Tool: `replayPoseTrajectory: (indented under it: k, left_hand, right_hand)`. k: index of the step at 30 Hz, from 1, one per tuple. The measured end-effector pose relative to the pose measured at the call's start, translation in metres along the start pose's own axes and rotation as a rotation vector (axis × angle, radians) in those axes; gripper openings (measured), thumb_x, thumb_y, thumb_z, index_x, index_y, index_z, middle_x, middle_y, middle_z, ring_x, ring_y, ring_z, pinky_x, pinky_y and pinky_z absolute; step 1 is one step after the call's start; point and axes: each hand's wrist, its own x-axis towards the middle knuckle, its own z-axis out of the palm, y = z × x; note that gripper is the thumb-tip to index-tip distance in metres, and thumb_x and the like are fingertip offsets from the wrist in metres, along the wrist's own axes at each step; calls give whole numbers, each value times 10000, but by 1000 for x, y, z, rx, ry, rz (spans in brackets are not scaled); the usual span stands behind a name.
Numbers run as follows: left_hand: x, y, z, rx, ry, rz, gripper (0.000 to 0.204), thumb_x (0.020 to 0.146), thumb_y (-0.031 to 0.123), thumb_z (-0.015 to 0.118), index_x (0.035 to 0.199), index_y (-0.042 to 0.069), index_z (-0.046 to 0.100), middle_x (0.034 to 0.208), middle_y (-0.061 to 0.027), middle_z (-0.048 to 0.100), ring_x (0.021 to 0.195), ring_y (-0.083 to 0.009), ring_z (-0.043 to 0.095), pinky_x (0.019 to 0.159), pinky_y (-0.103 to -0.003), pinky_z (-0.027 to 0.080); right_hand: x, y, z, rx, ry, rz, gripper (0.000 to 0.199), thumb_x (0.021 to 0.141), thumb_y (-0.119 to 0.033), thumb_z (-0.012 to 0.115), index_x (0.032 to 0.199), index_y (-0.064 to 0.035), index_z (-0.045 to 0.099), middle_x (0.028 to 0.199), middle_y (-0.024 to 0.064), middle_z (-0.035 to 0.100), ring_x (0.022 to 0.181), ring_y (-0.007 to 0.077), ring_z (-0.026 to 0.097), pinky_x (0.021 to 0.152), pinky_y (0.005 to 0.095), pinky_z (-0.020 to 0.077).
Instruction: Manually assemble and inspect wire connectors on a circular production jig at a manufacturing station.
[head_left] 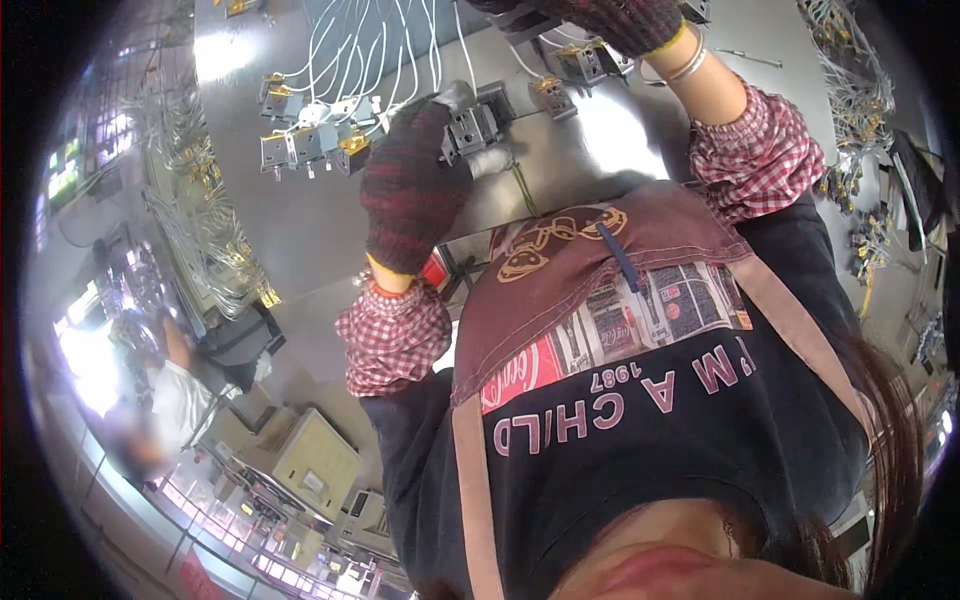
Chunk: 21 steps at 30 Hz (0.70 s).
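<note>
My left hand (415, 180), in a dark knitted glove with grey-covered fingertips, is closed around a small boxy metal part (471, 130) between thumb and fingers. A white wire runs up from close by this part. My right hand (630, 20), in a matching glove, reaches to the upper edge of the view, and its fingers are mostly cut off or hidden there. Just below it lie several small metal parts (590, 62). Left of my left hand, more metal parts (295, 148) with white wires and yellow pieces lie on the shiny metal table (310, 225).
Bundles of white wires with yellowish ends (235, 250) hang or lie along the left side. Similar wire bundles (850, 90) are at the far right. A thin metal tool (750, 57) lies right of my right hand. At lower left another person (180, 400) is nearby, beside a beige cabinet (315, 465).
</note>
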Motion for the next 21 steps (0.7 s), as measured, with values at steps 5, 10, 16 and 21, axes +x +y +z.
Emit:
replayPoseTrajectory:
  k: [5,10,16,21]
  left_hand:
    - [-6,5,11,-4,59,30,690,691,400,912,1254,78,679,1106,-134,714,1000,-320,707,848,-393,563]
    - [-9,4,22,41,71,73,743,703,475,880,1301,98,652,1196,-149,690,1043,-323,684,853,-414,568]
    - [-8,10,34,2,174,42,750,662,484,901,1226,54,658,1143,-153,696,1019,-324,686,821,-414,565]
    - [-8,10,35,33,18,-48,725,635,510,905,1137,47,661,1050,-150,685,953,-340,671,779,-437,548]
  right_hand:
    - [3,-3,9,86,-22,146,381,952,-422,682,898,-45,701,656,68,644,612,184,673,614,340,558]
    - [7,-6,16,141,-48,238,382,952,-421,682,895,-45,701,654,68,645,609,184,672,613,340,558]
    - [15,-7,26,169,-89,321,382,952,-421,681,891,-44,701,652,67,646,604,183,672,613,339,558]
    - [20,-19,32,209,-137,431,383,952,-421,681,888,-44,701,650,67,648,600,182,671,613,339,559]
